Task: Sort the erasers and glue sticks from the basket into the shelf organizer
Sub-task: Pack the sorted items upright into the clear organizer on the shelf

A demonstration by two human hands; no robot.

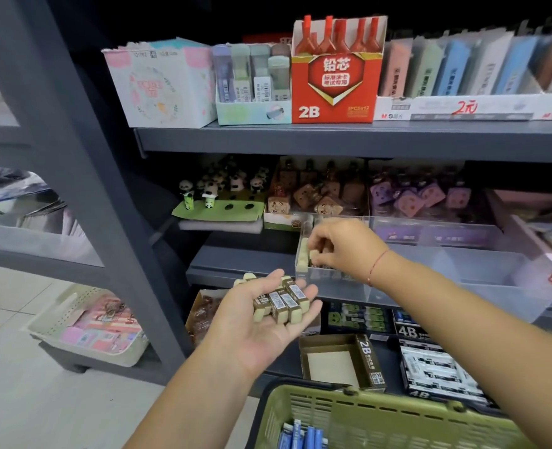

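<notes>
My left hand [261, 322] lies palm up below the middle shelf and carries several erasers [282, 303] in brown sleeves with cream ends. My right hand [342, 246] reaches into the left compartment of the clear plastic shelf organizer [430, 273] and pinches one cream eraser [313, 255] beside others standing there. The green basket [365, 416] sits at the bottom of the view, with blue glue sticks [303, 437] showing inside it.
An open brown 2B box [339, 362] and 4B eraser boxes [440, 371] stand on the lower shelf. Panda and toast-shaped erasers fill the back of the middle shelf. A red 2B lead box [336, 79] is on the top shelf. A cream basket [89, 325] sits at floor level, left.
</notes>
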